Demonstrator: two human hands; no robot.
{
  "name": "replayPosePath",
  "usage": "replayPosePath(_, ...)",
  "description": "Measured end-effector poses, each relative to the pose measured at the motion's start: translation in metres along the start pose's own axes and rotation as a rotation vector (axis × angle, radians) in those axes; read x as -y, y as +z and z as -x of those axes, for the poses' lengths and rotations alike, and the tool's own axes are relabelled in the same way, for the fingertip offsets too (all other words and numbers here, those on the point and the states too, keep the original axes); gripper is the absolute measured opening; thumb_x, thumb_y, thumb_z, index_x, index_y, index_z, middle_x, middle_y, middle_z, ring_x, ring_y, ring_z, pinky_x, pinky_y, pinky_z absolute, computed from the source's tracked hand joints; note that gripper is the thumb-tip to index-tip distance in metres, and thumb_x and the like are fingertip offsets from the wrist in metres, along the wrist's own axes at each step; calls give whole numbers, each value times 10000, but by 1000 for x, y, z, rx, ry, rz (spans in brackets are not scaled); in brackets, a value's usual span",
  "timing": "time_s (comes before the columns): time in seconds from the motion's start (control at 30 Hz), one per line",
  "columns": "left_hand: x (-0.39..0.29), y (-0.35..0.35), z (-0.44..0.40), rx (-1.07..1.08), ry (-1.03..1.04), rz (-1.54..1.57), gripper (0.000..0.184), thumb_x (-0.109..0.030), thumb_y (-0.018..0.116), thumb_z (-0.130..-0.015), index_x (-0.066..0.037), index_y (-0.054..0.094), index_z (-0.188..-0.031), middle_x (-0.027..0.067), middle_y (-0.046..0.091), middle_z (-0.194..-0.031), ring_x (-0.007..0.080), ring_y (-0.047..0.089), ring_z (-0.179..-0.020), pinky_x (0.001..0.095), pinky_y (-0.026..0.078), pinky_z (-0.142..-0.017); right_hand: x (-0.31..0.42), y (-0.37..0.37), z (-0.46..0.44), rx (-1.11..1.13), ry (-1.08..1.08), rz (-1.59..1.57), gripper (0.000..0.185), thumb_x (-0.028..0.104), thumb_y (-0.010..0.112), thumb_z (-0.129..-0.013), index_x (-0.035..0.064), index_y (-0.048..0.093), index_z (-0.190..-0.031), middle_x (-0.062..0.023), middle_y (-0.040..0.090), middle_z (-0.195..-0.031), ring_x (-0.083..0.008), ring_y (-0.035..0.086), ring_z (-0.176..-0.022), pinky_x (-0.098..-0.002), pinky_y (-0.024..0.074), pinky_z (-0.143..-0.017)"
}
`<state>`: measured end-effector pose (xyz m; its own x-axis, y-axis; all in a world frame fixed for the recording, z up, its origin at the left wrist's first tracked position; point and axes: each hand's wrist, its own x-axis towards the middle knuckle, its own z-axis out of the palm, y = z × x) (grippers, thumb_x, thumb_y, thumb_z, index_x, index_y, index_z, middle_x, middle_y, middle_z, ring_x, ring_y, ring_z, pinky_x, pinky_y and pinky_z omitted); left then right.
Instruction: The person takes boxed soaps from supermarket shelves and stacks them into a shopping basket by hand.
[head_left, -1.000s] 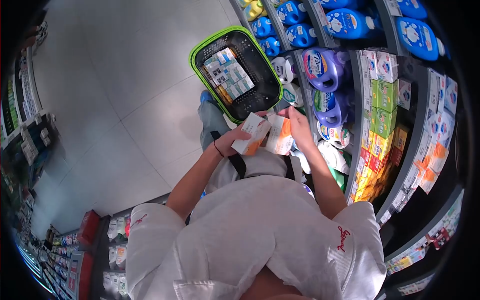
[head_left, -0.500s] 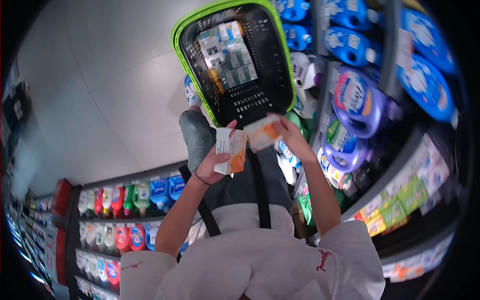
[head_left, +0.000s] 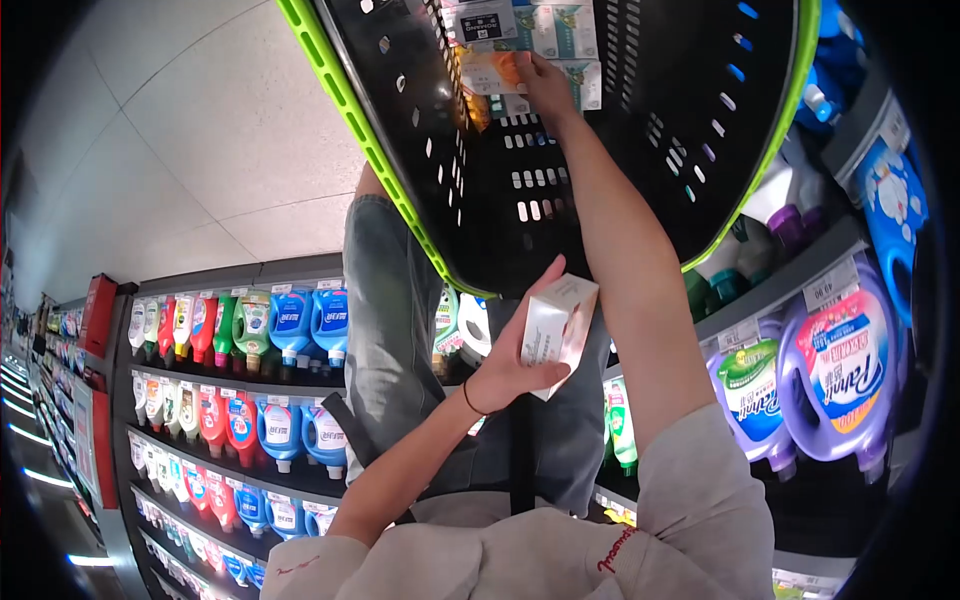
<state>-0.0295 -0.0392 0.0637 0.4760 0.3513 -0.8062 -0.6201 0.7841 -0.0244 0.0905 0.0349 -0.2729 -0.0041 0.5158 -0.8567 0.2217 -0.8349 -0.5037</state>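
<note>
My right hand point(head_left: 548, 92) reaches down inside a black shopping basket point(head_left: 520, 245) with a lime-green rim. It is closed on an orange-and-white box point(head_left: 488, 73), held low over packs of small printed cartons point(head_left: 562, 35). Whether that box touches the packs, I cannot tell. A yellow-orange packet point(head_left: 476, 112) lies beside them against the basket wall. My left hand point(head_left: 508, 368), below the near rim, grips a small white box point(head_left: 562, 325) between thumb and fingers. Its print is too small to read.
Shelves of bottles point(head_left: 290, 320) stand at the left, several tiers high. Large purple detergent jugs point(head_left: 840, 365) line the right shelf, with a blue bottle point(head_left: 890, 225) above them. My leg point(head_left: 385, 310) is beside the basket, over a pale tiled floor point(head_left: 200, 130).
My right hand has moved away from the left hand and down into the basket with the orange-and-white box. My left hand has turned its box. The basket appears larger and nearer.
</note>
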Motion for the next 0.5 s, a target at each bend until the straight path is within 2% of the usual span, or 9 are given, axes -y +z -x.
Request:
replayPosePath(0.07, 1, -7, -1, -7, -36, 20, 1016, -120, 696, -670, -132, 93, -1488, 38, 410, -1299, 143, 409, -1170, 298, 320, -990, -3, 11, -5, -15, -50, 3, 543, 474, 529, -909, 19, 563, -1204, -125, 618, -1047, -201, 586, -924, -299, 483, -742)
replayPosePath(0.13, 0, -14, -4, -11, -34, 10, 1011, -108, 687, -672, -132, 91, -1488, 39, 413, -1296, 146, 409, -1169, 301, 316, -994, 5, 23, -6, -353, -279, 496, 459, 378, 569, -873, 23, 588, -1164, -202, 605, -982, -325, 587, -921, -393, 457, -841)
replayPosePath(0.17, -1, -18, -5, -16, -34, -5, 1006, -96, 679, -673, -132, 88, -1488, 41, 416, -1293, 149, 409, -1169, 304, 312, -998, 10, 23, -3, -347, -295, 483, 434, 322, 594, -842, 4, 595, -1137, -217, 587, -910, -375, 565, -924, -416, 455, -842)
replayPosePath(0.3, -3, -24, -6, -15, -35, -63, 978, -36, 641, -686, -144, 90, -1487, 36, 430, -1262, 141, 475, -1060, 284, 395, -903, 5, 15, -14, -262, -276, 431, 423, 286, 625, -813, -17, 600, -1107, -220, 600, -949, -359, 583, -917, -409, 465, -822)
replayPosePath(0.37, -5, -23, -8, -2, -63, -76, 944, 24, 596, -698, -157, 107, -1485, 45, 456, -1205, 117, 514, -917, 244, 449, -749, 18, 8, -7, -174, -276, 413, 406, 265, 637, -807, -25, 603, -1090, -209, 614, -995, -345, 599, -887, -402, 475, -807)
replayPosePath(0.4, -6, -22, -10, -2, -62, -75, 944, 24, 596, -698, -157, 107, -1485, 45, 456, -1205, 117, 514, -917, 244, 449, -749, 16, 5, -10, -174, -276, 414, 406, 265, 637, -807, -25, 603, -1090, -209, 614, -995, -345, 599, -887, -402, 475, -807)
replayPosePath(0.47, -8, -20, -16, -17, -39, -88, 922, 42, 578, -705, -162, 124, -1481, 55, 483, -1137, 90, 510, -814, 211, 438, -626, 13, 2, -17, -113, -233, 428, 425, 267, 662, -792, -29, 602, -1092, -198, 621, -1037, -324, 616, -893, -390, 482, -807)
replayPosePath(0.5, -11, -20, -19, -20, -41, -89, 922, 42, 578, -705, -162, 124, -1481, 55, 483, -1137, 90, 510, -814, 211, 438, -626, 16, -1, -15, -112, -231, 425, 425, 267, 662, -792, -29, 602, -1092, -198, 621, -1037, -324, 616, -893, -390, 482, -807)
